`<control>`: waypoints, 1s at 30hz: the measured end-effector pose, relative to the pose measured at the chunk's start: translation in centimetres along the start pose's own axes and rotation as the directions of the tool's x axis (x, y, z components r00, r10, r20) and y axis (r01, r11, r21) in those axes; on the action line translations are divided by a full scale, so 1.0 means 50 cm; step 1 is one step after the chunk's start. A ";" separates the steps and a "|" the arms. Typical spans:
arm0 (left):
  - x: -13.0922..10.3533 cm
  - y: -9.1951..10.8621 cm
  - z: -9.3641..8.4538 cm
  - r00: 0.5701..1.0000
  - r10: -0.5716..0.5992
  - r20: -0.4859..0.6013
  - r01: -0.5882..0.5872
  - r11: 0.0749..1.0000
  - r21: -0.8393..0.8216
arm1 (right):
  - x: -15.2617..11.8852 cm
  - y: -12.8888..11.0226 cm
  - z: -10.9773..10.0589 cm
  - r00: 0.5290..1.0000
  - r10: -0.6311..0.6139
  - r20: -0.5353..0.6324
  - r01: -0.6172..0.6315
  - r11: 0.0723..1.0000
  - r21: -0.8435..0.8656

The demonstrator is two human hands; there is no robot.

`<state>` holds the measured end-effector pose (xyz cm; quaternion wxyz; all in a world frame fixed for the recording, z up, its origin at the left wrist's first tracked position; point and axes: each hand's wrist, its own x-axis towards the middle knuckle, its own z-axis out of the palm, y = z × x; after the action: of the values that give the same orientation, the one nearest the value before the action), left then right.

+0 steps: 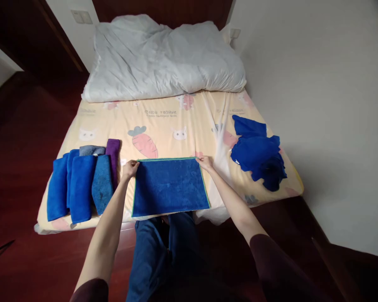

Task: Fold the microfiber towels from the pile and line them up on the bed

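A blue towel (170, 186) with green edging lies flat near the front edge of the bed. My left hand (131, 168) is closed on its far left corner. At the far right corner, my right hand (204, 162) pinches the same towel. Left of my left hand rest several rolled or folded towels: bright blue ones (82, 188), a darker blue one (102, 182), a grey one (92, 150) and a purple one (113, 157). To the right of my right hand sits a loose heap of blue cloths (256, 149).
The bed (166, 119) has a pale yellow sheet with rabbit and carrot prints. A bunched white quilt (166, 58) lies along its head end. A white wall (327, 105) runs along the right, and dark red floor (15, 167) shows on the left.
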<state>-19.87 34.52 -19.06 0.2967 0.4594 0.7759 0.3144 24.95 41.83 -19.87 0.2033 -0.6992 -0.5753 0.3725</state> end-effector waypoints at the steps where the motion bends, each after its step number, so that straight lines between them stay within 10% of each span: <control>1: 0.016 0.003 0.007 1.000 0.011 -0.007 -0.011 1.000 0.028 | 0.017 0.001 0.004 0.999 -0.022 -0.024 0.022 0.999 -0.025; 17: 0.050 0.028 0.031 0.983 0.107 -0.152 -0.085 0.986 0.147 | 0.062 0.028 0.023 0.970 -0.141 -0.196 0.136 0.990 -0.041; 24: 0.067 0.032 0.025 0.962 0.254 0.095 -0.271 0.924 0.268 | 0.074 0.013 0.031 0.991 -0.117 -0.073 0.134 0.939 0.317; 30: 0.106 0.027 0.007 0.945 0.219 0.243 -0.291 0.903 0.317 | 0.099 0.018 0.009 0.988 -0.153 0.027 0.142 0.960 0.241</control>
<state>-21.00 39.87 -19.17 0.2440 0.6321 0.7178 0.1600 25.50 46.24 -22.24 0.3001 -0.6164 -0.5812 0.4384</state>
